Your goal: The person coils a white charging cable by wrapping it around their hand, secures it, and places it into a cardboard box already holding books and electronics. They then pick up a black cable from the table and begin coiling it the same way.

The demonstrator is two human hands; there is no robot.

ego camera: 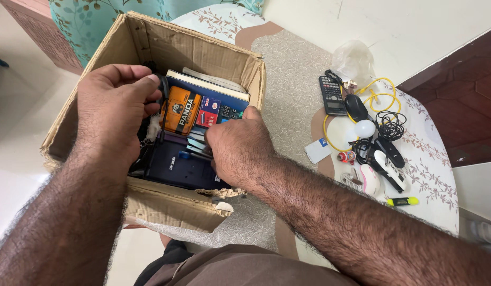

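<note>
The left hand is curling over dark cables at the back of the torn cardboard box; the right hand is pinching small packs wedged inside; a hard tug is risking spilling the orange packet. The box is overhanging the counter edge, so it is liable to tip.

Both forearms are bare and thickly haired, with no sleeves, watch or rings to be seen on the left hand or the right hand. Grey-brown trousers cover the lap below.
</note>
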